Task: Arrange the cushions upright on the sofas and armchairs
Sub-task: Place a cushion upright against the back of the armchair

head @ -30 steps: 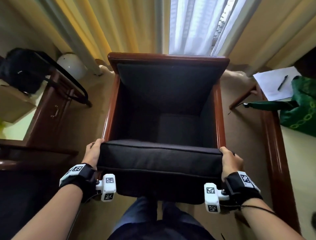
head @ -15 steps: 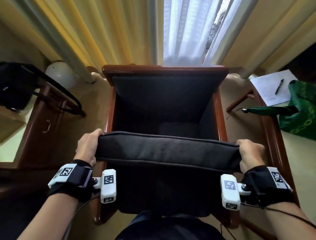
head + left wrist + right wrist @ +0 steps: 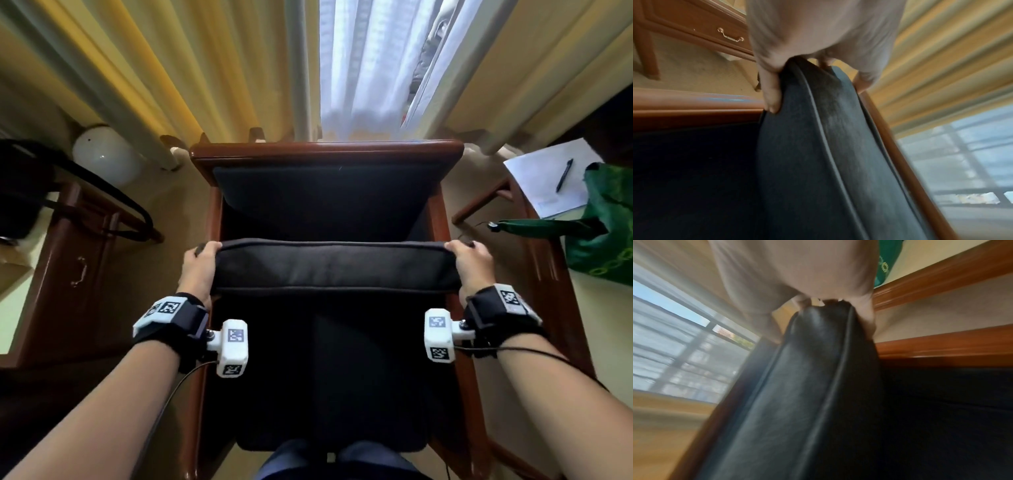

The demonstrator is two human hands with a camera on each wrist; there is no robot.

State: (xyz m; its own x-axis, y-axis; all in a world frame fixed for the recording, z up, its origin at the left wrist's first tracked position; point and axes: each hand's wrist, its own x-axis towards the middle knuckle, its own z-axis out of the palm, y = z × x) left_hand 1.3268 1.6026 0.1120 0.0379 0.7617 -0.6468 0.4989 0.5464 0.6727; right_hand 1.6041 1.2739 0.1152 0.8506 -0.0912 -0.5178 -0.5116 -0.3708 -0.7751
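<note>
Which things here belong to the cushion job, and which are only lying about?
Belong to the job:
dark cushion
armchair
left hand and right hand, gripping the cushion's ends

Only lying about:
green bag
paper with pen
black bag

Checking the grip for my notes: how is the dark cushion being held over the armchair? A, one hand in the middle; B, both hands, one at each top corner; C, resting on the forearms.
B: the left hand and right hand each grip a top corner of the cushion.
</note>
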